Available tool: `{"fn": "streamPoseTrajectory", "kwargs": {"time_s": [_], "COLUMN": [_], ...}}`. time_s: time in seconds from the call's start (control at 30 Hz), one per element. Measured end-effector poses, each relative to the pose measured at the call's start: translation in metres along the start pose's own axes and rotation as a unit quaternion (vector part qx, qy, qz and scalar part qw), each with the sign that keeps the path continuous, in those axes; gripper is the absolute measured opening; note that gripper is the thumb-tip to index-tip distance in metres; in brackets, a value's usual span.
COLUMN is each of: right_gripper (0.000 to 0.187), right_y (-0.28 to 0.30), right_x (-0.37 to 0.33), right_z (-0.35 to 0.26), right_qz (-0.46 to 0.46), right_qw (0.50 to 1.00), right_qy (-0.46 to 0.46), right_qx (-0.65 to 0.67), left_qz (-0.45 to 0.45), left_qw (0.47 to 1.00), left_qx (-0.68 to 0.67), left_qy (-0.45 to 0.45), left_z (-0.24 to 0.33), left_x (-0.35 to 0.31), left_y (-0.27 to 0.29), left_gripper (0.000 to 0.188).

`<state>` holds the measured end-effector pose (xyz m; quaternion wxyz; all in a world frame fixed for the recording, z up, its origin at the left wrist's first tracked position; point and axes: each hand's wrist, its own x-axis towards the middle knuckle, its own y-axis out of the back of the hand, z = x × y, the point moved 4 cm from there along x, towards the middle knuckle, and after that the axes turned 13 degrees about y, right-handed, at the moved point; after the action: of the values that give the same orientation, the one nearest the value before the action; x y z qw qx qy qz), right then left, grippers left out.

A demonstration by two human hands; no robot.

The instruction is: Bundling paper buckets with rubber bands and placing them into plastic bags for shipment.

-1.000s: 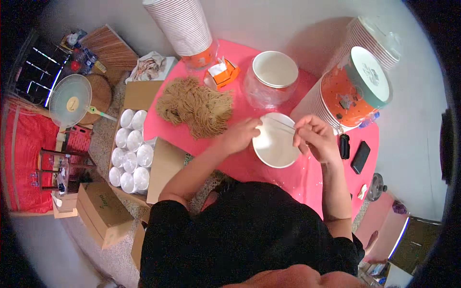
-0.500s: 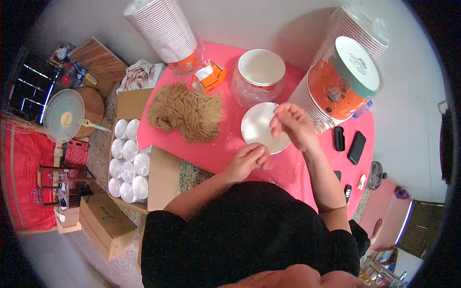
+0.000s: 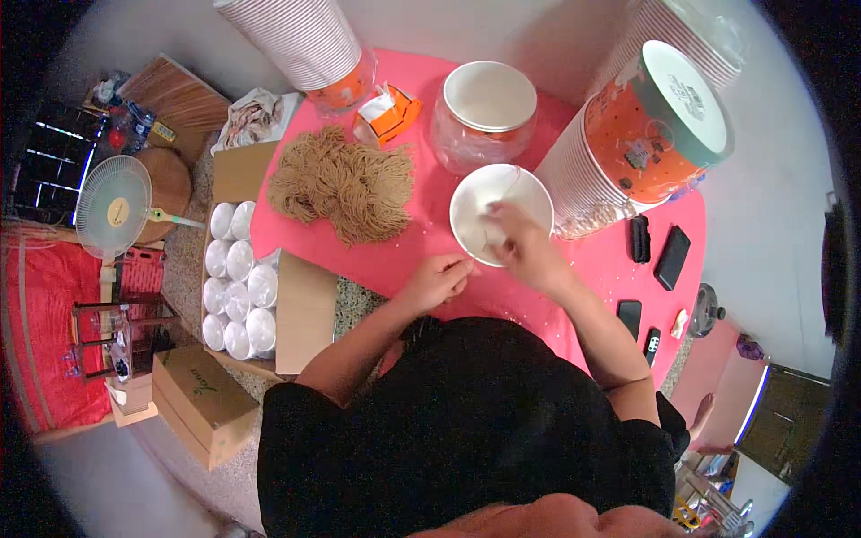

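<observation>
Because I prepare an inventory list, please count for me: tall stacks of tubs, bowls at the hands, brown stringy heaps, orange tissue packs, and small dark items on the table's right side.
Tall tub stacks: 3
White bowl: 1
Brown stringy heap: 1
Orange tissue pack: 1
Small dark items: 4
Total: 10

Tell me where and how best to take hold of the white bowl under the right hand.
I'd pinch the white bowl across its left rim, coming from the left. It appears to stand mouth up with that rim uncovered, while the right hand reaches over the near-right side. The left hand is close by.
</observation>
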<state>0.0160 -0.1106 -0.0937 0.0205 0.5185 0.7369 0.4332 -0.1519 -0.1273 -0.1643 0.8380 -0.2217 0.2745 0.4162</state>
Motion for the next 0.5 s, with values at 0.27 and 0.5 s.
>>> {"fn": "streamPoseTrajectory", "kwargs": {"time_s": [0.27, 0.5], "right_gripper": [0.012, 0.008], "right_y": [-0.008, 0.027], "right_x": [-0.025, -0.021], "right_z": [-0.004, 0.027], "right_qz": [-0.07, -0.026], "right_qw": [0.976, 0.998], "right_qy": [-0.112, -0.059], "right_qx": [0.174, -0.005], "left_qz": [0.07, 0.198], "left_qw": [0.97, 0.818], "left_qx": [0.129, 0.439], "left_qy": [-0.193, -0.314], "left_z": [0.004, 0.019], "left_x": [0.01, 0.007], "left_y": [-0.008, -0.007], "left_gripper": [0.019, 0.021]}}
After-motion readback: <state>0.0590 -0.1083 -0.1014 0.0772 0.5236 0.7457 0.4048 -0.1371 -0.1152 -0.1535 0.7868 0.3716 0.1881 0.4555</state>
